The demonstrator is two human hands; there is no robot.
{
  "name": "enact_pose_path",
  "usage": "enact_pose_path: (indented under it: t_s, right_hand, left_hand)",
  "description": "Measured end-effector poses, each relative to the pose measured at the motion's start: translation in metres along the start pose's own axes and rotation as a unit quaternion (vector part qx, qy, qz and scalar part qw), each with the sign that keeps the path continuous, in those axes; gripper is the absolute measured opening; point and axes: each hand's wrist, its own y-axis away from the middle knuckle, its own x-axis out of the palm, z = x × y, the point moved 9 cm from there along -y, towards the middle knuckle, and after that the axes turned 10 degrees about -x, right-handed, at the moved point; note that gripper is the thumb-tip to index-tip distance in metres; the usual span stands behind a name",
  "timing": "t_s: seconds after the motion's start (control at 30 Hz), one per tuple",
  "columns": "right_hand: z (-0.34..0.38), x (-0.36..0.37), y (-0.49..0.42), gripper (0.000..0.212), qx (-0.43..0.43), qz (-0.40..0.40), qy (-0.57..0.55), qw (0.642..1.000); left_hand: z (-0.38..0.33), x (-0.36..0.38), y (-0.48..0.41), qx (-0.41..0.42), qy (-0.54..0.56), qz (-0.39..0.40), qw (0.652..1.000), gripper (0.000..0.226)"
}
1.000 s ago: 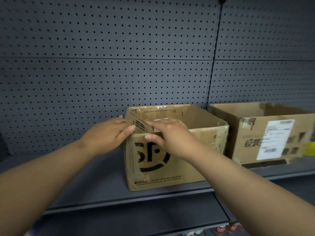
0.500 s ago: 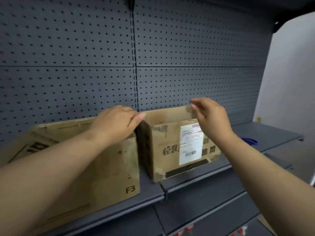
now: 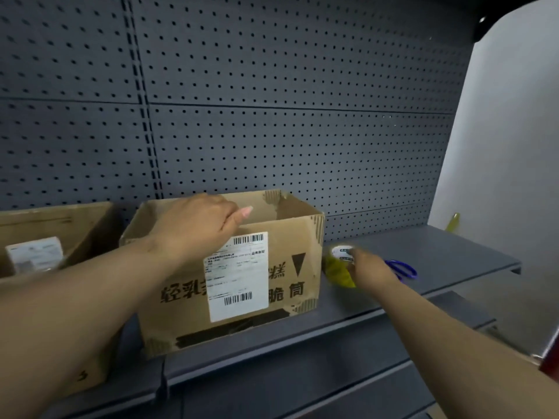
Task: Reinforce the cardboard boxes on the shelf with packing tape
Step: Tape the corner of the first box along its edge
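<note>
Right hand (image 3: pixel 372 272) gone from box rim, now down at yellow packing tape roll with white core (image 3: pixel 338 266); blurred, so grip cannot tell. Left hand (image 3: pixel 201 226) shifted onto labelled brown cardboard box (image 3: pixel 290 285), fingers curled over front rim, holding it. Two open corrugated boxes on grey metal shelf (image 3: pixel 438 258) (second brown box (image 3: pixel 75 225) at left edge). One roll just right of labelled box; one pair of blue-handled scissors (image 3: pixel 403 269) beyond right hand, toward shelf's right end.

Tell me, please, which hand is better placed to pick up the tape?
Right. The right hand is at the tape, right of the box; blur hides its grip. The left hand holds the box rim.
</note>
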Motion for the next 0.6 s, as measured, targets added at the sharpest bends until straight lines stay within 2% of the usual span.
enact_pose_path:
  t_s: [0.13, 0.17, 0.27, 0.37, 0.43, 0.5, 0.6]
  right_hand:
    - [-0.016, 0.034, -0.023, 0.052, 0.045, 0.14, -0.023, 0.989]
    - [-0.019, 0.037, -0.027, 0.05, 0.035, 0.132, -0.015, 0.991]
    - [-0.019, 0.027, -0.033, 0.034, -0.035, 0.015, 0.019, 0.999]
    - [-0.023, 0.019, -0.037, 0.027, -0.026, -0.014, -0.028, 0.999]
    - [-0.026, -0.002, -0.037, 0.028, 0.004, -0.066, -0.089, 0.994]
    - [-0.023, -0.038, -0.028, 0.028, 0.018, -0.16, -0.178, 0.971]
    - [-0.001, -0.106, -0.007, 0.02, -0.027, -0.304, -0.274, 0.912]
  left_hand:
    - [-0.002, 0.008, -0.005, -0.02, 0.042, 0.018, 0.999, 0.077]
    - [-0.002, 0.01, -0.006, -0.023, 0.052, 0.022, 0.998, 0.079]
    - [-0.003, 0.015, -0.009, -0.022, 0.046, 0.026, 0.998, 0.088]
    - [-0.004, 0.018, -0.014, -0.033, 0.043, 0.035, 0.998, 0.085]
    - [-0.008, 0.016, -0.018, -0.041, 0.055, 0.042, 0.997, 0.079]
    - [-0.014, 0.01, -0.024, -0.042, 0.084, 0.043, 0.995, 0.078]
    - [-0.026, -0.009, -0.037, -0.037, 0.153, 0.02, 0.987, 0.066]
